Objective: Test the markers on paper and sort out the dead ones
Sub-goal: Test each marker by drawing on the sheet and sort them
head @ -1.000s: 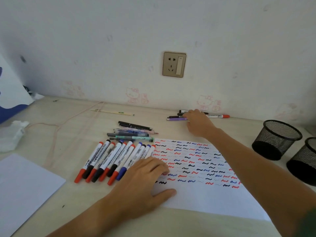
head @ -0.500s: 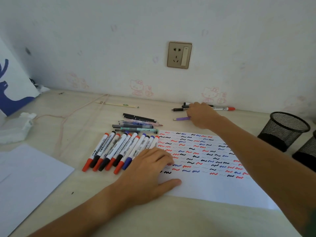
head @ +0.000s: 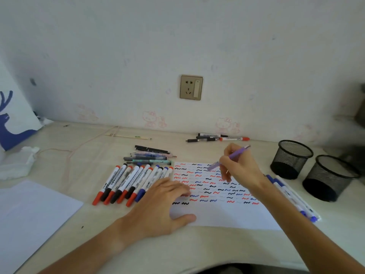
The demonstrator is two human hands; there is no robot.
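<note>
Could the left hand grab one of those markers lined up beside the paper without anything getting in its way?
Probably yes. The left hand lies flat on the paper, its fingers right next to the row of markers. Nothing sits between them, and the hand holds nothing.

A: Where does the test sheet (head: 223, 214) sit on the desk (head: 197, 248)?

B: Middle of it. At its nine o'clock a row of markers (head: 132, 182) lies side by side, just beside the sheet's edge.

A: And behind that row?

B: At twelve o'clock from it, a small stack of pens (head: 151, 156). Farther back, at the sheet's twelve o'clock, a few markers by the wall (head: 217, 137).

A: The right side?

B: At three o'clock, more markers (head: 290, 196) lie along the sheet's edge, and two mesh cups (head: 314, 171) stand beyond them, side by side. At far nine o'clock, a second sheet (head: 29, 218).
</note>
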